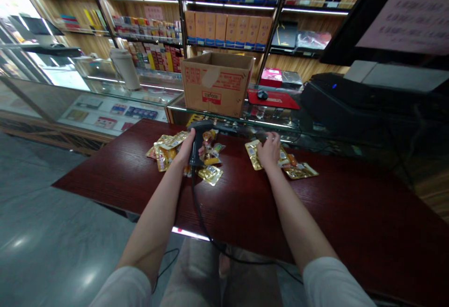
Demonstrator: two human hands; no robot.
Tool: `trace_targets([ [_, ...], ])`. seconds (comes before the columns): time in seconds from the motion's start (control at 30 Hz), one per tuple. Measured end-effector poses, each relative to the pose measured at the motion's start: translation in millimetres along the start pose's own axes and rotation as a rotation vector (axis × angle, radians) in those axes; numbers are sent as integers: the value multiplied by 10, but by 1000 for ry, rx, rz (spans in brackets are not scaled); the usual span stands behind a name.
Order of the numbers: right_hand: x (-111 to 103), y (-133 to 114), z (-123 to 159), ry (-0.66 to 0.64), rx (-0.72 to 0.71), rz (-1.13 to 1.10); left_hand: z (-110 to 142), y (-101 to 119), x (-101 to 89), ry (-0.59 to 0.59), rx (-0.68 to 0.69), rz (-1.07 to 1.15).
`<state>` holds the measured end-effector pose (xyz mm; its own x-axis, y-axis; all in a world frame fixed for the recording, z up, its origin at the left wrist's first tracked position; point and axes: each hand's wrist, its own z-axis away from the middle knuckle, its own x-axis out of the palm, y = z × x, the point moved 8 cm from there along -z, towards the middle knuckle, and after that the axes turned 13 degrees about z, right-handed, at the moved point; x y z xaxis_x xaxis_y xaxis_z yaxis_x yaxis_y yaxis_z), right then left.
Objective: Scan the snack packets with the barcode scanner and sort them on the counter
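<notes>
My left hand [186, 150] is wrapped round the grip of a dark handheld barcode scanner [197, 139], whose black cable [199, 213] trails down toward me. The scanner stands over a loose pile of gold snack packets [168, 148] on the dark red table [245, 199]. My right hand [269, 149] rests with fingers curled on a second, smaller group of gold packets [301, 170] to the right. One single gold packet [210, 174] lies between the two groups.
A cardboard box [216, 82] stands on the glass counter [147, 94] behind the table. A red mouse pad with a mouse [262, 94] and a black machine [351, 103] sit to the right. Shelves of boxed goods [228, 29] fill the back wall.
</notes>
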<state>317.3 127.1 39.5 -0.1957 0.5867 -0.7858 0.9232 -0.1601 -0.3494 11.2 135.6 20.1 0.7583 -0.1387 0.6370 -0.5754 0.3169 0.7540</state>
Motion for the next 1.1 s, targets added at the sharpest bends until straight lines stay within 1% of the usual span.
trace_targets([
  [0.03,-43,-51,22,4,-41,75,22,28,3,-4,1,-15],
  [0.07,-48,-126,49,-28,-96,133,43,50,11,-8,3,-29],
  [0.1,-12,-222,83,-98,-168,181,60,65,16,-7,3,-37],
  [0.17,139,-416,186,-307,-332,270,83,78,26,-3,3,-51],
  [0.2,217,-477,241,-408,-395,319,89,77,27,0,2,-57],
  [0.23,276,-500,278,-485,-427,374,90,77,25,4,3,-60],
  [0.27,312,-486,291,-532,-429,430,89,75,21,6,5,-61],
  [0.33,329,-373,257,-569,-367,535,83,74,7,8,12,-62],
  [0.43,283,-134,169,-585,-233,637,66,73,-17,3,18,-61],
  [0.5,241,-89,132,-566,-197,637,55,73,-27,-2,19,-49],
  [0.57,215,-225,124,-507,-229,551,48,76,-28,-7,21,-33],
  [0.63,252,-489,165,-483,-269,380,48,78,-24,-10,19,-28],
  [0.67,309,-637,206,-509,-274,279,52,80,-21,-9,18,-33],
  [0.7,397,-772,258,-567,-260,200,58,80,-19,-6,16,-41],
  [0.77,583,-1007,353,-657,-229,151,72,75,-18,1,7,-60],
  [0.83,735,-1166,398,-682,-203,139,81,76,-22,10,5,-68],
  [0.9,855,-1202,397,-680,-144,91,79,69,-29,14,-3,-67],
  [0.97,932,-1165,367,-653,-99,-50,66,58,-37,18,-16,-63],
  [1.03,943,-1082,316,-589,-72,-290,49,54,-36,16,-16,-60],
  [1.1,919,-935,272,-531,-12,-572,35,57,-18,3,-1,-62],
])
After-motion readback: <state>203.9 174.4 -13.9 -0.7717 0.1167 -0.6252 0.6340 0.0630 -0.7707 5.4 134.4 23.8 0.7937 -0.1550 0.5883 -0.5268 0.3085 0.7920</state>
